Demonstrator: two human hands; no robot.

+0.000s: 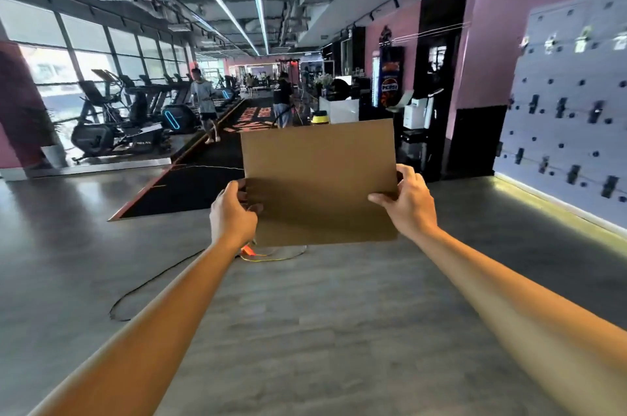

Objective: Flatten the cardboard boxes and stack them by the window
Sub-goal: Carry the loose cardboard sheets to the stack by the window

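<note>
Now we are gripping the flattened cardboard [319, 178] by its side edges, left hand [232, 212] and right hand [409, 202] level, carrying it steadily windowward.

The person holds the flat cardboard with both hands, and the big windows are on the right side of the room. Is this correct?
Not quite. Both hands, left hand and right hand, do hold the flat cardboard, but the head view shows the big windows on the left side of the room, behind the exercise machines.
</note>
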